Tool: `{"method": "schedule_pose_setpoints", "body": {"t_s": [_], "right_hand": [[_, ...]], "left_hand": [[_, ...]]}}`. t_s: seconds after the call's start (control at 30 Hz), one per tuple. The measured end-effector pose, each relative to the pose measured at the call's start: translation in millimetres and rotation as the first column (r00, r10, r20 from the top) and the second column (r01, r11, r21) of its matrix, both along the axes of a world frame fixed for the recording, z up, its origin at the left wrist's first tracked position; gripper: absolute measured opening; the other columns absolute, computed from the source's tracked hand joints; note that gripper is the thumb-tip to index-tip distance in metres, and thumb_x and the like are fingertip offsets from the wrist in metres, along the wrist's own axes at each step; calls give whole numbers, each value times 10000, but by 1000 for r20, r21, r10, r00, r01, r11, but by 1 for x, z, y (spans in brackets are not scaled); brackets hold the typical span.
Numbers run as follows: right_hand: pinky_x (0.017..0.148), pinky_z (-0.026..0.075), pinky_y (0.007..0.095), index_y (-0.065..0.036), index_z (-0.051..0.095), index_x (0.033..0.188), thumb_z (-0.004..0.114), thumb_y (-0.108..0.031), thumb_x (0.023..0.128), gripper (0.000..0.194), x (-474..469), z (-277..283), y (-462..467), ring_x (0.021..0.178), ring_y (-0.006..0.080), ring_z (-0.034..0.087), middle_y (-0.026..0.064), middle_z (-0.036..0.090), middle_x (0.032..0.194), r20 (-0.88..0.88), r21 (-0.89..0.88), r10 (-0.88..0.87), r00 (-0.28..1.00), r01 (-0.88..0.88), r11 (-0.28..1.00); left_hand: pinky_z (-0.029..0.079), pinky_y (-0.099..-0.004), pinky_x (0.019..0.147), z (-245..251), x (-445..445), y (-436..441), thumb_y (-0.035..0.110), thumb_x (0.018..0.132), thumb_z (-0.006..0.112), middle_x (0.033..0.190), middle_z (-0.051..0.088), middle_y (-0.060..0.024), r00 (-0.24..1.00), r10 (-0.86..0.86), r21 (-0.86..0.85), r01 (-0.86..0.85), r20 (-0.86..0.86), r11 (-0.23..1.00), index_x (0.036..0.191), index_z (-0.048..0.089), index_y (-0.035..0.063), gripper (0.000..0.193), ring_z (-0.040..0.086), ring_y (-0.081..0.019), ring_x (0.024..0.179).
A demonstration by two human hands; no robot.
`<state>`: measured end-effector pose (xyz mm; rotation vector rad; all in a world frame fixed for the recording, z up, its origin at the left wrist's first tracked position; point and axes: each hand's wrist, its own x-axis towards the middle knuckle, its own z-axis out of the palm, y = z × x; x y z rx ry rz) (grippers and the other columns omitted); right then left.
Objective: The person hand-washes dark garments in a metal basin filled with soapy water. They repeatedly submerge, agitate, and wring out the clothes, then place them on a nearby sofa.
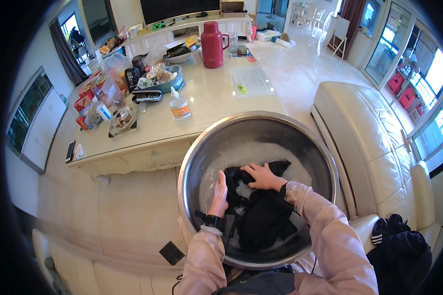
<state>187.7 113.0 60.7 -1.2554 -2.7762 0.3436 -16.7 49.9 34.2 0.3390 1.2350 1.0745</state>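
A large stainless steel basin (184, 177) stands before me, with cloudy, sudsy water (214, 162) in it. Black wet cloth (262, 221), seemingly a garment, lies bunched in the water. My left hand (220, 193) is at the cloth's left edge, thumb side up, a black watch and a pale bangle on the wrist; whether it grips any cloth is not clear. My right hand (264, 177) rests palm down on the upper part of the cloth, fingers spread and pointing left. Both forearms are in pink sleeves.
A cream coffee table (151, 129) beyond the basin bears a glue-like squeeze bottle (180, 107), a red thermos jug (212, 46), a glasses case (147, 96) and bagged items. A leather sofa (358, 136) stands at right, dark clothes (400, 250) on its seat.
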Motion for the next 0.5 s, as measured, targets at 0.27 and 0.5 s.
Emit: {"method": "schedule_pose_setpoints", "body": {"t_s": [0.27,0.5], "right_hand": [[848,467,417,-57,621,1034,507,-286,831,327,43,38,30,984,375,607,220,652,983,-332,-536,-498,801,274,798],[900,465,410,-130,650,1094,482,-325,848,356,57,48,49,1055,375,586,204,633,1115,-12,-340,-437,899,407,847]], "left_hand": [[448,-478,886,14,15,-26,287,722,762,1183,429,-247,359,112,283,470,-926,836,1196,529,75,570,494,-465,1003],[473,-444,809,-15,7,-2,306,862,535,979,644,-254,590,43,222,235,-807,946,1024,633,-35,389,604,-424,918]]}}
